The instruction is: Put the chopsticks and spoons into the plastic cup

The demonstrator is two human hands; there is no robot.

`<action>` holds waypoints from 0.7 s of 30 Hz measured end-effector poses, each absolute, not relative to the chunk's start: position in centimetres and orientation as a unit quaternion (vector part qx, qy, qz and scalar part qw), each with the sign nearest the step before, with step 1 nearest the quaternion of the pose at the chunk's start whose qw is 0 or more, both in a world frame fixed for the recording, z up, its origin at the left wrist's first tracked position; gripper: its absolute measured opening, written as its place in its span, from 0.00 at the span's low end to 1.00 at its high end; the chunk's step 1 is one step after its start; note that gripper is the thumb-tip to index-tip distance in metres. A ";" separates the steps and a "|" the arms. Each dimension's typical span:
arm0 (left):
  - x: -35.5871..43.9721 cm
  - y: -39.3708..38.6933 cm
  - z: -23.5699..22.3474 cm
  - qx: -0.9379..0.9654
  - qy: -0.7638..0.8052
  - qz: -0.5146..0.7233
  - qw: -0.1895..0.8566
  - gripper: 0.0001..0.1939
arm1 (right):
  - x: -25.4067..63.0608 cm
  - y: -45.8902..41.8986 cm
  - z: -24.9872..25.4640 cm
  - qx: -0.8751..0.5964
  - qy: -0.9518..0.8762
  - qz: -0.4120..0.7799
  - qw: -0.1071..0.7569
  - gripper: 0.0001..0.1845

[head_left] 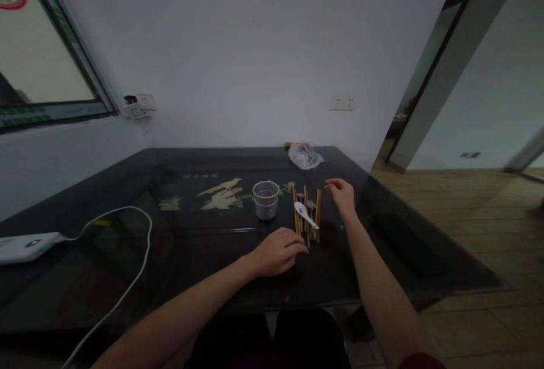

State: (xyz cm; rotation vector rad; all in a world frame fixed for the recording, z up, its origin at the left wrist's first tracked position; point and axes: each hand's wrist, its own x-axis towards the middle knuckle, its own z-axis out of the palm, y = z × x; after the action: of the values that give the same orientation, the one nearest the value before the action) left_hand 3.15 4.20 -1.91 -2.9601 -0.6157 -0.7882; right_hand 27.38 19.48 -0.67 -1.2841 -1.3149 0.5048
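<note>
At the left end of the bench (229, 159) is a white box (29, 247). Its long white cord (147, 253) bends round and down, well apart from the sticks and spoons. Next comes a bird picture (223, 194) on the shiny bench top.

Then a grey cup (266, 202) stands upright. It looks thin, light and a bit stiff, so a soft hold round its sides should be best.

The left hand (279, 251) is low down, just beside the bottom ends of the chopsticks (318, 210). Its fingers are bent, but I cannot tell if they grip a stick. They hide some of the ends.

The chopsticks lie side by side, to the right of the cup. They look light, hard and easy to roll, so the middle is a good place to hold them. Metal spoons (311, 204) lie among them, and a white spoon (301, 209) lies slanted on top, in the way. It looks smooth and may chip if dropped; its handle is good to pinch.

Farther back is a crinkly plastic bag (305, 156). The right hand (341, 194) is partly open beside the sticks, with nothing seen in it. Past it lies a flat black thing (408, 244).
</note>
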 end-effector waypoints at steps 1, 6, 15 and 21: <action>3.5 4.1 -1.7 -0.960 -0.175 -0.219 0.016 0.16 | 27.8 19.7 -1.3 -0.575 -0.567 0.213 0.549 0.14; 6.8 3.6 -0.7 -0.979 -0.150 -0.136 0.038 0.14 | 27.8 19.4 -2.5 -0.680 -0.610 0.150 0.378 0.11; 10.5 3.3 -2.6 -0.947 -0.263 -0.183 0.024 0.12 | 26.0 18.1 -2.6 -0.751 -0.640 0.038 0.155 0.15; 10.0 3.5 -3.7 -0.935 -0.287 -0.208 0.017 0.14 | 24.9 17.8 -2.9 -0.751 -0.647 -0.007 0.132 0.20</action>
State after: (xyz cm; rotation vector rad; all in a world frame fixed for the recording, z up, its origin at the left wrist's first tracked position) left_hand 9.99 3.46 -3.70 -2.9058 -0.8907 -0.6474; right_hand 24.93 17.81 -2.94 -2.1791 -1.8785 -0.0199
